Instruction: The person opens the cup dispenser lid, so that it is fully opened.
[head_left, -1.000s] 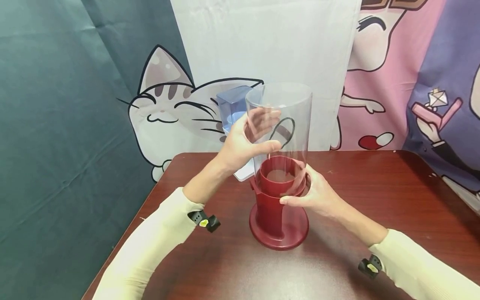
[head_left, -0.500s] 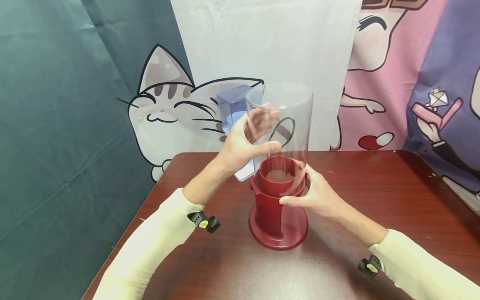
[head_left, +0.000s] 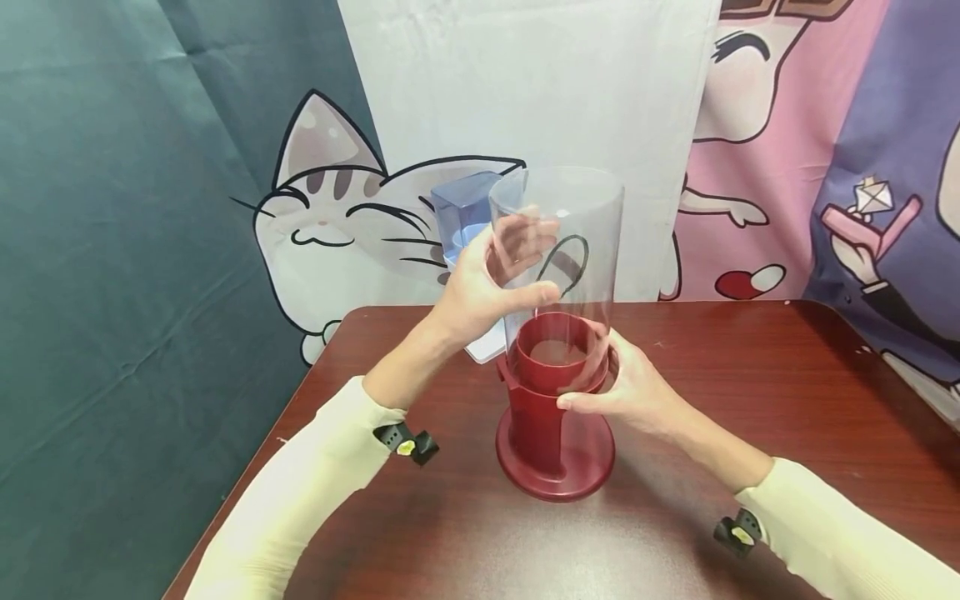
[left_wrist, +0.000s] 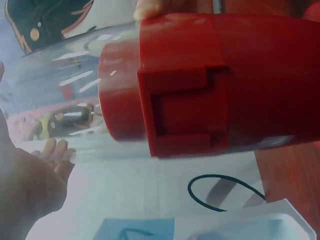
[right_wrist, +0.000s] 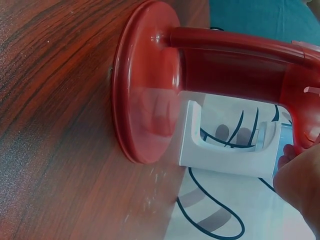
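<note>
- Head view: the clear tube (head_left: 596, 250) stood upright above the desk (head_left: 420, 525), its lower end around the inner ring (head_left: 555, 375) of the red stand (head_left: 536, 433). Your left hand (head_left: 476, 287) grasped the tube's side, thumb in front, fingers behind the wall. Your right hand (head_left: 633, 387) gripped the stand just under the tube's foot.
- Handling, by judgement: tube light, stiff and thin-walled; smooth, so apt to slip, and likely to crack if dropped or squeezed hard. Best hold was broad, round the middle, with the stand steadied at its collar. Stand looked rigid and not heavy; its wide foot should resist tipping.
- Same view: the blue-and-white dispenser (head_left: 465, 208) stood behind the tube, on your left, partly covered by your left hand; contact could not be told. It limited swings that way. The printed cloth (head_left: 615, 83) hung beyond the desk.
- Left wrist view: the collar (left_wrist: 175, 45) met the tube evenly as far as you could see; a squarish notch (left_wrist: 182, 115) faced you.
- Right wrist view: the stand's round foot (right_wrist: 150, 85) sat on the desk, the dispenser beyond it. Your fingers lay up by the stand's top.
</note>
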